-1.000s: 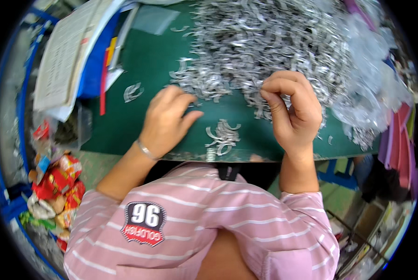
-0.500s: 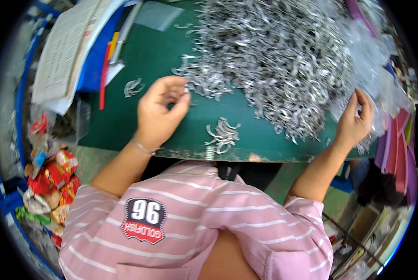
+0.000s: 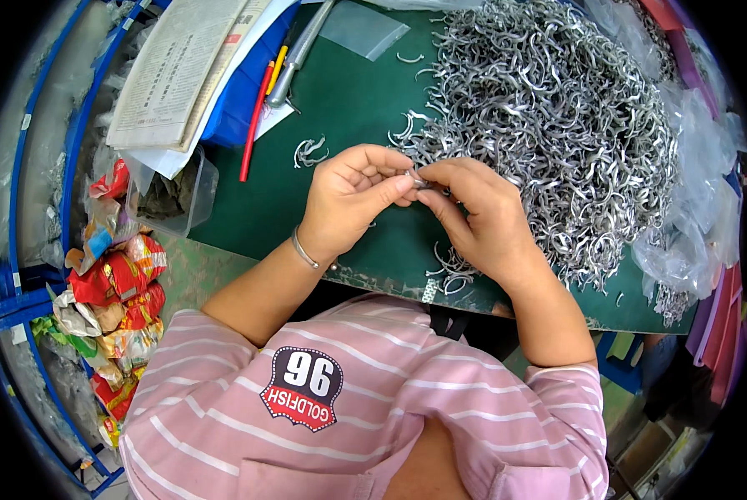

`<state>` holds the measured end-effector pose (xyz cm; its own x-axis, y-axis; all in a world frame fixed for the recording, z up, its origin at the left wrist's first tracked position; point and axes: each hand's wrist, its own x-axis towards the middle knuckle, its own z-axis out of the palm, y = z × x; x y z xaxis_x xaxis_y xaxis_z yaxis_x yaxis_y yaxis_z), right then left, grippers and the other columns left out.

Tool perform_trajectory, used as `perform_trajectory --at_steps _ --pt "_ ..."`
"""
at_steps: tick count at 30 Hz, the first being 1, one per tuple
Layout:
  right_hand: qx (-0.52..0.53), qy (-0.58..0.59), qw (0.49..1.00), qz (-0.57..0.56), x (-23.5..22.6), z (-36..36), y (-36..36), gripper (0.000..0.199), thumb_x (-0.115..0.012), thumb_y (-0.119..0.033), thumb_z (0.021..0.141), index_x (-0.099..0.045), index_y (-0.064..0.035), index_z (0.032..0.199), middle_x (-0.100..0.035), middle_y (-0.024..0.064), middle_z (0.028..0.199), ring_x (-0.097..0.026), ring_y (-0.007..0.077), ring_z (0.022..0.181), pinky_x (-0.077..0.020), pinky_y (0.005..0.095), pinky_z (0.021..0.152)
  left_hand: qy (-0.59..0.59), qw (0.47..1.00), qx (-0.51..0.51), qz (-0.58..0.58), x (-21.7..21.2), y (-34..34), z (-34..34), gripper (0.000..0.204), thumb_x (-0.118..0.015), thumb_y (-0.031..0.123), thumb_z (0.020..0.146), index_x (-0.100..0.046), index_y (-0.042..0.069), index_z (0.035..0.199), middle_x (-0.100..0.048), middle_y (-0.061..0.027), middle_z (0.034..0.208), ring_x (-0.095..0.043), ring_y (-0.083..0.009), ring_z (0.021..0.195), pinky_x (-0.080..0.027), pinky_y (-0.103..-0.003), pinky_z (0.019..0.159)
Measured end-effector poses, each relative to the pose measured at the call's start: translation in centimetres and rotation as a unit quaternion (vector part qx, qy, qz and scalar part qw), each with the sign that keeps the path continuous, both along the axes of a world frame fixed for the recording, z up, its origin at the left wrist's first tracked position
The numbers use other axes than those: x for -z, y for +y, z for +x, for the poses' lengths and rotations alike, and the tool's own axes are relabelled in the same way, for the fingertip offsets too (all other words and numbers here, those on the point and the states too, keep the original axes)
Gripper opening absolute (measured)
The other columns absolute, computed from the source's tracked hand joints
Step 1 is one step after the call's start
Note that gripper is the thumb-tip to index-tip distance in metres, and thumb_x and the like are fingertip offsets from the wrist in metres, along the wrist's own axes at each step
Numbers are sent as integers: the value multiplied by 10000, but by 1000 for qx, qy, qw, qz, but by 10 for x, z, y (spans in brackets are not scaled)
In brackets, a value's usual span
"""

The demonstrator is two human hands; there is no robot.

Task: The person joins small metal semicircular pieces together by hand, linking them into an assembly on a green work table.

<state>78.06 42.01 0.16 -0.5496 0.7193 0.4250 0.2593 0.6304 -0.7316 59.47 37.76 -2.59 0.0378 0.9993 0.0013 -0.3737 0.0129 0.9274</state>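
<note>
My left hand (image 3: 350, 198) and my right hand (image 3: 483, 215) meet above the near side of the table, fingertips almost touching. Between them is a small grey curved metal piece (image 3: 422, 183), pinched by both hands and partly hidden by the fingers. Just beyond, a large heap of silvery curved metal pieces (image 3: 548, 125) covers the right part of the table. Under my right wrist, several similar pieces (image 3: 453, 271) lie near the front edge, partly covered. A few more curved pieces (image 3: 309, 152) lie apart, left of my left hand.
The green tabletop (image 3: 357, 100) carries newspapers (image 3: 177, 75), a blue folder (image 3: 238, 104), a red pencil (image 3: 258, 125), a grey-handled tool (image 3: 300, 58) and a clear bag (image 3: 363, 31) at the left and back. Crumpled plastic (image 3: 690, 200) borders the heap. A clear bin (image 3: 198, 200) and red wrappers (image 3: 132, 275) are left.
My right hand has come from the far right to meet my left hand, and now grips the small metal piece as well. The whole view has shifted, with the table appearing farther right.
</note>
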Motion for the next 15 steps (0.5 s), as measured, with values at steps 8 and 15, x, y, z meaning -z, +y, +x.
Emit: perform_trajectory --at_steps 8,15 --pt "0 25 999 -23 3 2 4 115 -692 18 790 -657 -22 892 -655 126 835 -649 286 727 -522 338 634 9 1000 5 28 -6 -6 1 277 -663 -98 827 -606 -44 1092 -656 -106 983 -646 -141 881 -531 -239 773" --pt "18 100 986 -130 6 0 -2 241 -698 57 779 -613 -19 991 -651 74 870 -635 139 737 -515 250 637 124 986 -28 108 -4 -6 2 136 -654 -80 847 -642 -54 980 -639 -111 991 -635 -133 868 -526 -247 762"
